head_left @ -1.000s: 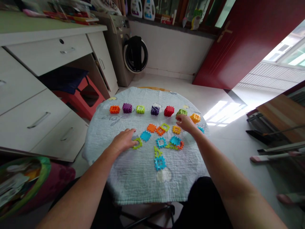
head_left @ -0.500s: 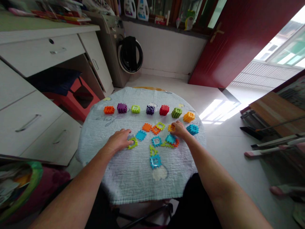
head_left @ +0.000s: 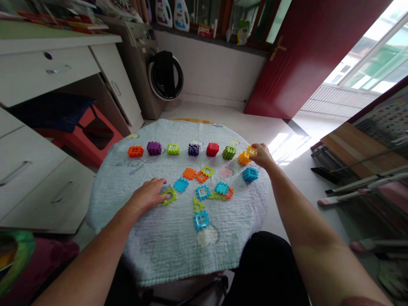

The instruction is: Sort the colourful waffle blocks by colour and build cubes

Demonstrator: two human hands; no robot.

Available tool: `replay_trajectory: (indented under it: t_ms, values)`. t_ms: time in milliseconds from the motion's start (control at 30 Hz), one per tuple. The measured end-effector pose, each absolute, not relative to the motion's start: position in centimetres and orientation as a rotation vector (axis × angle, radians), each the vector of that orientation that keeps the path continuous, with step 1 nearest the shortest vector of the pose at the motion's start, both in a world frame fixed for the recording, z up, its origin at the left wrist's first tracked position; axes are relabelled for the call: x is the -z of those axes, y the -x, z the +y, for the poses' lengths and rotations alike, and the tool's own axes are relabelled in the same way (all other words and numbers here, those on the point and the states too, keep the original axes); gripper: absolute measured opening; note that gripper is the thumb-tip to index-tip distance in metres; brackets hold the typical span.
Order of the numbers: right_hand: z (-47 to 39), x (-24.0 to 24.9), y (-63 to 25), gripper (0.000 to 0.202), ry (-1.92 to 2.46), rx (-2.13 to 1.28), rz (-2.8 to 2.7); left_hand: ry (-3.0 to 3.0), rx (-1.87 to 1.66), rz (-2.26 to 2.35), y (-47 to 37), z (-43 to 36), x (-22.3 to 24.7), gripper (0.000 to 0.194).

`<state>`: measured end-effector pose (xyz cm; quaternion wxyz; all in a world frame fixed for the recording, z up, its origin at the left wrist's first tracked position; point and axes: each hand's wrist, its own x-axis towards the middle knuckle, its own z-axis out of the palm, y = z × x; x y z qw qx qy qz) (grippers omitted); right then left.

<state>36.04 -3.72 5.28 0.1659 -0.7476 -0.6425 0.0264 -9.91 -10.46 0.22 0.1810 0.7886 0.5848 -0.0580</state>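
1. Table (head_left: 193, 121), its wooden rim peeping out at the far edge beneath a pale cloth (head_left: 172, 248).
2. Left hand (head_left: 148, 194), low over the cloth, thumb and fingers spread; the thumb is at a lime frame (head_left: 171, 197), though I cannot tell whether it grips.
3. Right hand (head_left: 263, 157), thumb and fingers pinching a yellow window piece.
4. Stacks, seven in a far row, left to right: orange, purple, lime, dark purple, red, green, then the yellow stack (head_left: 244, 159). A blue stack (head_left: 250, 174) stands nearer the person.
5. Loose pieces (head_left: 181, 185), blue, orange and lime, lying between the hands, some overlapping.
6. Yellow window piece (head_left: 252, 151), at the yellow stack's upper right; contact is unclear.
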Motion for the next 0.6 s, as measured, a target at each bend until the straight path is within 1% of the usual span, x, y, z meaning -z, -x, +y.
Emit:
replay_trajectory:
  t_ms: [167, 367, 600]
  values:
    - [-2.0, -4.6, -38.3, 0.054, 2.247, -0.139, -1.886, -2.221, 0.168, 1.662, 10.0, -10.4, 0.0, 0.059]
    - [-1.2, -3.0, -38.1, 0.057, 2.253, -0.136, -1.943, -2.229, 0.135, 1.635, 10.1, -10.6, -0.1, 0.058]
    - [-0.8, -2.9, -38.0, 0.057, 2.286, -0.129, -1.944, -2.220, 0.124, 1.633, 9.9, -10.7, -0.5, 0.058]
